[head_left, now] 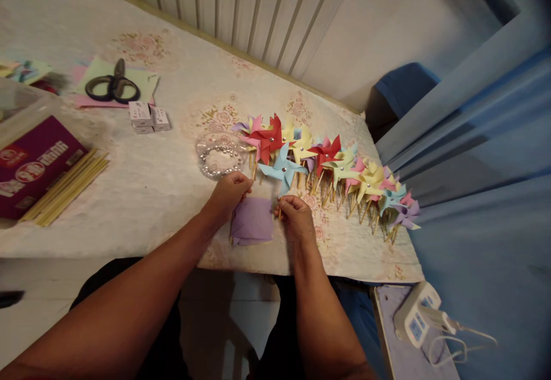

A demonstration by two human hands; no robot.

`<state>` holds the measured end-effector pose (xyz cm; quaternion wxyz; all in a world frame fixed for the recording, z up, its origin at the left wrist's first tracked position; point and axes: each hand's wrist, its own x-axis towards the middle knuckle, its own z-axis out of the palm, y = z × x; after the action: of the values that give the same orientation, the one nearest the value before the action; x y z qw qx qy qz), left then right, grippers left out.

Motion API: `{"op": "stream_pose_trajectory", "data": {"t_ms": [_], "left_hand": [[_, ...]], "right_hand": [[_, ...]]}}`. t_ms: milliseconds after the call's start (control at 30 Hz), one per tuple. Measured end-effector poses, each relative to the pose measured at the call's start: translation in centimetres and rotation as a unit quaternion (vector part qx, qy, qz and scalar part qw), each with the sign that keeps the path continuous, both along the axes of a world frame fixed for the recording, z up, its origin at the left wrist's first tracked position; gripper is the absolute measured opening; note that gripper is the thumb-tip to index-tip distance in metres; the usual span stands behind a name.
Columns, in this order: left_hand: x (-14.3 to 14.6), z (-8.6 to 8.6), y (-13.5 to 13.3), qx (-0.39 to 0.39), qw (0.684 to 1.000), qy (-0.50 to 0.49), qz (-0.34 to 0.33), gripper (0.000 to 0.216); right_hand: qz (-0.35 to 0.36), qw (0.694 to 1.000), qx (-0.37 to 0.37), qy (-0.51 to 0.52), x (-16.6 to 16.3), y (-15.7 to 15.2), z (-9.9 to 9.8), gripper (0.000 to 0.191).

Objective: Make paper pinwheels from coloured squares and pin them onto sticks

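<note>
My right hand [297, 216] is closed on the thin stick of a light blue paper pinwheel [284, 169], which has a pin at its centre. My left hand [232, 190] is pinched shut beside a dish; whatever is between its fingertips is too small to make out. Between my hands lies a stack of purple paper squares [253, 220]. A clear round dish [221, 155] of shiny pins stands just beyond my left hand. Behind and to the right, a row of finished pinwheels [329, 153] in red, yellow, pink, blue and purple lies on the flowered tablecloth.
Scissors [114, 84] rest on coloured paper at the back left, near small white boxes [148, 117]. A purple-labelled box [38, 162] and a bundle of sticks [64, 187] sit at the left. A power strip [416, 314] with a cable stands below the table's right end.
</note>
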<state>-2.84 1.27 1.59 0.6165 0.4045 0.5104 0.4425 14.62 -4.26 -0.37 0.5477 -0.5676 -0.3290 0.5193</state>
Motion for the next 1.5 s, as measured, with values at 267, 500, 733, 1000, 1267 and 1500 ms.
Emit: {"op": "stream_pose_trajectory", "data": {"t_ms": [267, 500, 733, 1000, 1267, 1500], "left_hand": [[0.04, -0.35, 0.04, 0.003, 1.0, -0.004, 0.001, 0.015], [0.09, -0.43, 0.06, -0.004, 1.0, -0.011, -0.001, 0.015], [0.08, -0.31, 0.05, -0.006, 1.0, -0.007, -0.003, 0.014], [0.03, -0.39, 0.09, -0.001, 1.0, -0.003, -0.003, 0.013], [0.18, -0.47, 0.11, -0.01, 1.0, -0.014, 0.005, 0.014], [0.16, -0.33, 0.03, -0.008, 1.0, -0.011, 0.003, 0.014]], "right_hand": [[0.003, 1.0, 0.001, 0.003, -0.01, 0.1, -0.09, 0.021], [-0.004, 1.0, 0.003, 0.001, -0.01, 0.04, -0.29, 0.02], [0.002, 1.0, 0.004, -0.007, -0.06, 0.07, -0.4, 0.02], [0.003, 1.0, 0.002, -0.006, -0.17, 0.08, -0.18, 0.02], [0.004, 1.0, 0.002, -0.012, -0.12, 0.08, -0.43, 0.02], [0.001, 1.0, 0.002, -0.007, -0.17, 0.09, -0.31, 0.021]]}}
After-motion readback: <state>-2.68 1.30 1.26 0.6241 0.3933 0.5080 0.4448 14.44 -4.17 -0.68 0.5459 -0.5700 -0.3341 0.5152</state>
